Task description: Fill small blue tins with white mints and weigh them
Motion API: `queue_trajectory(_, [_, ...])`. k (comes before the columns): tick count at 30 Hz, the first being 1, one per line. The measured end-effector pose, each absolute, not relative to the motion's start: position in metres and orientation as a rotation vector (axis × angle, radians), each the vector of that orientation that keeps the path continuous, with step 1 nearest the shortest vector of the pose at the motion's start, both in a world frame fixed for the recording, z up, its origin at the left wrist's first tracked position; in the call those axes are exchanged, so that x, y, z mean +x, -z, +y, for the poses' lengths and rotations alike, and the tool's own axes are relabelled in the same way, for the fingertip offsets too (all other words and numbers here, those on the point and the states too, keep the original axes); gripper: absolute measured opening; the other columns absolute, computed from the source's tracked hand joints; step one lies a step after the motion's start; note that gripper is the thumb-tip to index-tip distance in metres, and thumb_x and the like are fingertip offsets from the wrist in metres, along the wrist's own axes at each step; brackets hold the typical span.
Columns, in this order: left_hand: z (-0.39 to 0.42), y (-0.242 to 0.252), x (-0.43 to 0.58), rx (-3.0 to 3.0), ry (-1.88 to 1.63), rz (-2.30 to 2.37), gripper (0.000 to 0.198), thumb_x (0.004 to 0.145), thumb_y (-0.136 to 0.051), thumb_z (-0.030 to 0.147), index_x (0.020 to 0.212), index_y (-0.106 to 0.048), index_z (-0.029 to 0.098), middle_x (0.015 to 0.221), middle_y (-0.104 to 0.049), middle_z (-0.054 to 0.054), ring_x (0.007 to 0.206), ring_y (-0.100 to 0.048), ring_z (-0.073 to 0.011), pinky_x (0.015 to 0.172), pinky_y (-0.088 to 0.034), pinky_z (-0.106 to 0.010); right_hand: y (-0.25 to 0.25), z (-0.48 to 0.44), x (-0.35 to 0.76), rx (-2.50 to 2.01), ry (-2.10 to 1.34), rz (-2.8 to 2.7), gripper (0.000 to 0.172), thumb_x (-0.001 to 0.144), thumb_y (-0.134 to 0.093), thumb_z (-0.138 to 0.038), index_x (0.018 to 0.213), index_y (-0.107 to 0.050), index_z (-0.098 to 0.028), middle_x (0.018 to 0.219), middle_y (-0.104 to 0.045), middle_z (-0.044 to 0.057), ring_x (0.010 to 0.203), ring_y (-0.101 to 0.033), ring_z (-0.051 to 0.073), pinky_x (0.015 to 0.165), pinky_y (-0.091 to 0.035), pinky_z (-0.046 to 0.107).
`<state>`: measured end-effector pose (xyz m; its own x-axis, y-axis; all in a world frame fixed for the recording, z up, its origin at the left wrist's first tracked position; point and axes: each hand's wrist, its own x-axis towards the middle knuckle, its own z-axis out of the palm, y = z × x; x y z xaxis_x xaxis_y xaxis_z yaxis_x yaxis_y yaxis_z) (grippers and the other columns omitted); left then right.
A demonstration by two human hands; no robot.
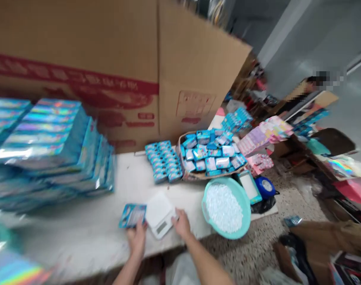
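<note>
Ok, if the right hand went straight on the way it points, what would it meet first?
The white digital scale; the right hand appears to be at its right edge, though blur leaves actual contact uncertain.

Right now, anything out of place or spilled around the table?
One oddity: a blue packet lies on the floor at right, apart from the packs in the basket. The basin's rim also seems to overhang the table edge. No spill visible; left side is blurred.
</note>
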<state>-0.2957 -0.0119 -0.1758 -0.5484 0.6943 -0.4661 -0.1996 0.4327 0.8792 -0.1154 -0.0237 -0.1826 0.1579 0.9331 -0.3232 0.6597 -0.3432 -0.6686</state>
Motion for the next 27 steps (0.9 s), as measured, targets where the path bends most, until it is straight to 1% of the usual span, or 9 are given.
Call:
queue_trajectory(2, [-0.01,0.168,-0.278,0.358,-1.245,1.718,0.041,0.076,-0.05,0.049,0.104,-0.052,0.019,0.113,-0.063,-0.015,0.09,-0.068,-0.0246,0.074,-0.058,-0.038,0.178,-0.027,-0.11,-2.085,-1.023,-1.465,0.048,0.076,-0.049,-0.029,0.122,-0.058,-0.015,0.118,-0.059,0.013,0.115,-0.053,0.025,0.102,-0.039,0.038])
queue_trajectory(4, [-0.008,0.172,-0.264,0.383,-1.22,1.691,0.04,0.083,-0.044,0.043,0.115,-0.044,0.018,0.122,-0.058,-0.017,0.096,-0.067,-0.0219,0.077,-0.057,-0.036,0.183,-0.031,-0.102,-2.102,-1.028,-1.376,0.047,0.076,-0.051,-0.031,0.121,-0.058,-0.017,0.117,-0.059,0.011,0.111,-0.054,0.023,0.099,-0.041,0.037])
queue_trajectory(7, [-0.015,0.184,-0.251,0.47,-1.149,1.691,0.042,0.088,-0.041,0.039,0.125,-0.033,0.019,0.127,-0.055,-0.017,0.102,-0.065,-0.0203,0.078,-0.057,-0.034,0.193,-0.043,-0.085,-2.132,-1.016,-1.228,0.048,0.075,-0.053,-0.036,0.117,-0.06,-0.015,0.111,-0.061,0.012,0.1,-0.057,0.023,0.093,-0.045,0.037])
queue_trajectory(10, [-0.025,0.19,-0.241,0.659,-1.064,1.731,0.044,0.092,-0.038,0.039,0.13,-0.028,0.02,0.13,-0.054,-0.015,0.11,-0.061,-0.019,0.081,-0.056,-0.032,0.199,-0.055,-0.068,-2.113,-1.046,-1.127,0.051,0.072,-0.055,-0.04,0.115,-0.061,-0.014,0.105,-0.062,0.01,0.089,-0.058,0.021,0.084,-0.048,0.034])
queue_trajectory(13, [-0.029,0.192,-0.236,0.781,-1.01,1.779,0.046,0.094,-0.033,0.039,0.135,-0.024,0.019,0.129,-0.055,-0.013,0.111,-0.06,-0.018,0.084,-0.055,-0.031,0.205,-0.061,-0.059,-2.065,-1.087,-1.047,0.051,0.069,-0.058,-0.043,0.111,-0.062,-0.015,0.098,-0.064,0.007,0.081,-0.057,0.018,0.075,-0.049,0.032])
queue_trajectory(15, [-0.028,0.19,-0.238,0.792,-0.999,1.826,0.045,0.095,-0.032,0.039,0.135,-0.023,0.02,0.13,-0.054,-0.013,0.112,-0.059,-0.0175,0.085,-0.053,-0.03,0.208,-0.06,-0.058,-2.047,-1.097,-1.012,0.051,0.068,-0.06,-0.044,0.109,-0.062,-0.014,0.093,-0.065,0.006,0.08,-0.057,0.018,0.072,-0.049,0.031])
queue_trajectory(17, [-0.027,0.186,-0.243,0.763,-0.999,1.896,0.044,0.094,-0.033,0.04,0.133,-0.025,0.021,0.131,-0.053,-0.013,0.113,-0.058,-0.0173,0.088,-0.052,-0.03,0.211,-0.057,-0.059,-2.056,-1.085,-1.004,0.05,0.067,-0.061,-0.044,0.107,-0.062,-0.014,0.091,-0.064,0.005,0.082,-0.056,0.018,0.073,-0.049,0.031])
queue_trajectory(23, [-0.037,0.17,-0.273,0.652,-1.062,1.984,0.039,0.093,-0.037,0.04,0.125,-0.031,0.019,0.13,-0.052,-0.015,0.115,-0.056,-0.0181,0.095,-0.047,-0.03,0.211,-0.048,-0.065,-2.222,-1.003,-1.089,0.047,0.061,-0.068,-0.041,0.1,-0.063,-0.015,0.097,-0.059,0.009,0.091,-0.054,0.021,0.086,-0.045,0.034])
queue_trajectory(27, [-0.056,0.16,-0.294,0.727,-0.989,2.022,0.037,0.092,-0.038,0.04,0.124,-0.033,0.021,0.124,-0.054,-0.013,0.113,-0.056,-0.0186,0.094,-0.046,-0.032,0.21,-0.044,-0.065,-2.287,-0.993,-1.073,0.043,0.06,-0.068,-0.038,0.097,-0.062,-0.016,0.094,-0.059,0.008,0.086,-0.054,0.021,0.083,-0.046,0.034])
